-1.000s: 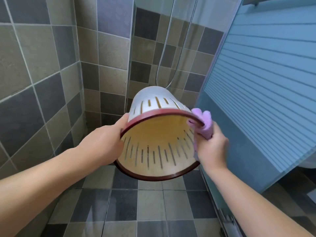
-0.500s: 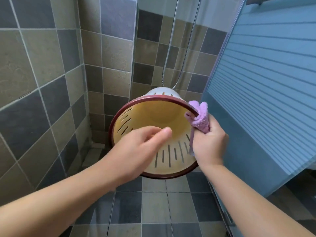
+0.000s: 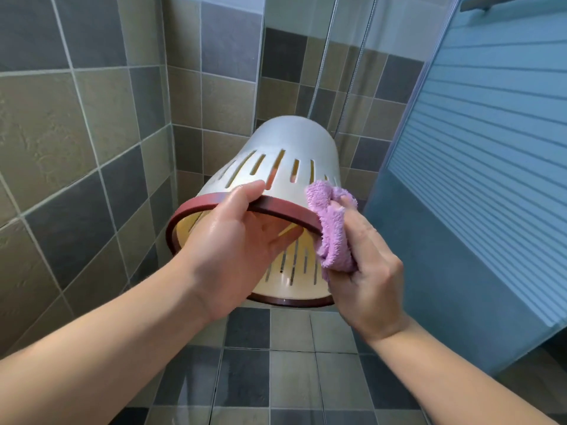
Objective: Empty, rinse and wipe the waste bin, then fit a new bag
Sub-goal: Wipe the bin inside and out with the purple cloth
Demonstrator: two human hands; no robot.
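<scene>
Shifted from mid-air onto the red rim, my left hand [image 3: 242, 237] now grips the slatted waste bin [image 3: 291, 154], tipped mouth-toward-me above the shower floor; my right hand [image 3: 365, 265] clutches the purple cloth [image 3: 329, 228] against that rim to wipe it.

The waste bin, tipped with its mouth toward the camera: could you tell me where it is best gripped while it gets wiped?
Probably at the red rim of the waste bin, from above, thumb outside and fingers inside, as the left hand does; the smooth tapered wall offers less purchase.
</scene>
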